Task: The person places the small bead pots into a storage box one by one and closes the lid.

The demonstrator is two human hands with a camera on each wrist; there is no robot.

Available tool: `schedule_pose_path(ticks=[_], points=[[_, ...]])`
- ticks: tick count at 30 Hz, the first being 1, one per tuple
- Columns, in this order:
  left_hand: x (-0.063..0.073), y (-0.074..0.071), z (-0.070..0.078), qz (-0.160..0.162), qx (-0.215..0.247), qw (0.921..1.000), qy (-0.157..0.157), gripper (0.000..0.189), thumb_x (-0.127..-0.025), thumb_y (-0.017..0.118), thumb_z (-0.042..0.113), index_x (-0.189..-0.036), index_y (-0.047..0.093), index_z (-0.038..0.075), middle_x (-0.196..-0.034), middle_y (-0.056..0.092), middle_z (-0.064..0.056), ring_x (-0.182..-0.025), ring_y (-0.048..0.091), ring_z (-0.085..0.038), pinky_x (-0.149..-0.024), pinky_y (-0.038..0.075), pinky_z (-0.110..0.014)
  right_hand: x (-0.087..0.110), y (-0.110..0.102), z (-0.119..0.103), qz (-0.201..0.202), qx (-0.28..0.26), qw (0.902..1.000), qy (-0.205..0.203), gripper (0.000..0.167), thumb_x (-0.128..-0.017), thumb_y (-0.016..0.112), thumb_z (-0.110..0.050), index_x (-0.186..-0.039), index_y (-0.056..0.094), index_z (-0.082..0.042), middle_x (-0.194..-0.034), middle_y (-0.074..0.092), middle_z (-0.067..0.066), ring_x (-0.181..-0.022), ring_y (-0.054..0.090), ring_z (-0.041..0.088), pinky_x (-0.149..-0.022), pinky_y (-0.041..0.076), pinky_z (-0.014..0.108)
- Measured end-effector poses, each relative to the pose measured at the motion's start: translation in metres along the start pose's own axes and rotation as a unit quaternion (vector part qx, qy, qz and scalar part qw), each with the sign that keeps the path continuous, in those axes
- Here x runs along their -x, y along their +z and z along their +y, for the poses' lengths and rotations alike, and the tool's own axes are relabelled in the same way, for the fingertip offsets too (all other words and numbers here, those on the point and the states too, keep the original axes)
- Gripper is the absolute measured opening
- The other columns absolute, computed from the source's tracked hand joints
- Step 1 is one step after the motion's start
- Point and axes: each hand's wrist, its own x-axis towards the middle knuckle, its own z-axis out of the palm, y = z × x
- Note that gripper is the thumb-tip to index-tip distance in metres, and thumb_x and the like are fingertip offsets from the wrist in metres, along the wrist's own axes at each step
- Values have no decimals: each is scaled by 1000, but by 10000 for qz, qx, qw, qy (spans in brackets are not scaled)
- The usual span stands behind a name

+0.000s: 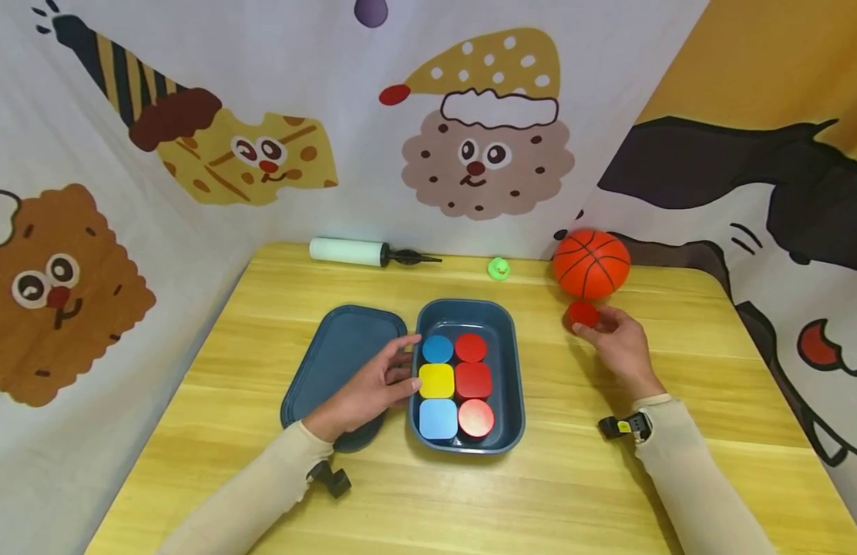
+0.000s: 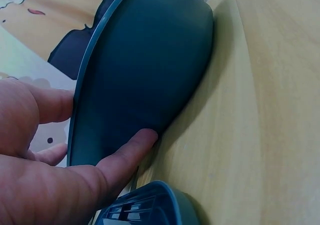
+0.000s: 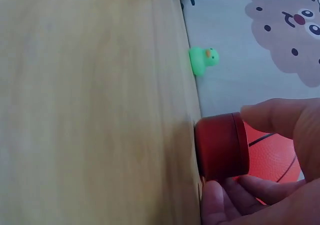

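My right hand (image 1: pixel 624 348) grips a small red round tin (image 1: pixel 583 314) between thumb and fingers. In the right wrist view, the tin (image 3: pixel 220 146) shows a lid seam and sits at the tabletop. My left hand (image 1: pixel 364 391) rests its fingertips against the left side of a dark blue rectangular box (image 1: pixel 505 339); the left wrist view shows the thumb on the box's outer wall (image 2: pixel 150 60). Inside the box stand two columns of tins: blue round (image 1: pixel 438 349), red round (image 1: pixel 471 348), yellow square (image 1: pixel 437 381), red square (image 1: pixel 473 380), light blue square (image 1: pixel 438 419) and pinkish-red round (image 1: pixel 475 418).
A dark blue lid (image 1: pixel 341 351) lies left of the box, partly under my left forearm. Along the back edge are a hand pump (image 1: pixel 348 252), a green toy duck (image 1: pixel 499 268) and an orange ball (image 1: pixel 591 264) just behind the held tin. Printed cloth (image 1: pixel 359 100) hangs behind the table.
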Motion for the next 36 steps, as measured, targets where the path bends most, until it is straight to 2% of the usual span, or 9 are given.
schedule_pose_path(ticks=[5, 10, 13, 23, 29, 36], points=[[0, 0, -1, -18, 32, 10000, 1, 75, -107, 62, 12, -169, 21, 23, -163, 36, -22, -140, 53, -38, -100, 59, -45, 0, 2, 0, -263, 127, 9995, -130, 79, -100, 75, -32, -158, 40, 7, -143, 56, 30, -120, 55, 33, -75, 44, 15], [0, -1, -2, -38, 81, 10000, -21, 75, -107, 62, 10, -169, 21, 24, -163, 36, -21, -141, 53, -37, -101, 59, -43, -1, 2, -1, -370, 305, 9987, -170, 77, -102, 72, -32, -159, 37, 7, -146, 53, 31, -127, 54, 41, -85, 42, 21], [-1, -1, -3, -50, 92, 9999, 16, 75, -107, 62, 10, -169, 21, 23, -163, 36, -22, -141, 53, -37, -100, 60, -44, -1, 1, -2, -358, 287, 9988, -196, 76, -102, 72, -31, -158, 38, 8, -145, 53, 32, -126, 54, 41, -87, 42, 24], [-1, -2, -3, -15, 106, 9999, -24, 76, -107, 63, 10, -168, 23, 26, -165, 36, -19, -142, 52, -36, -100, 60, -44, 6, -2, -6, -420, 4, 9990, -133, 75, -97, 78, -33, -151, 43, 6, -146, 54, 29, -132, 54, 41, -86, 44, 19], [-1, -3, -2, -10, 91, 10000, 4, 76, -107, 62, 9, -169, 21, 24, -164, 36, -21, -141, 52, -38, -99, 60, -43, 13, -3, -20, -331, 148, 9984, -444, 73, -96, 79, -32, -151, 46, 3, -141, 57, 28, -129, 55, 40, -77, 49, 15], [0, -3, -3, -35, 137, 9999, -1, 76, -107, 63, 10, -169, 21, 22, -164, 35, -22, -139, 53, -37, -98, 60, -42, 21, 4, -43, -431, 335, 9951, -823, 74, -96, 79, -32, -155, 46, -3, -142, 59, 24, -128, 55, 39, -90, 47, 23]])
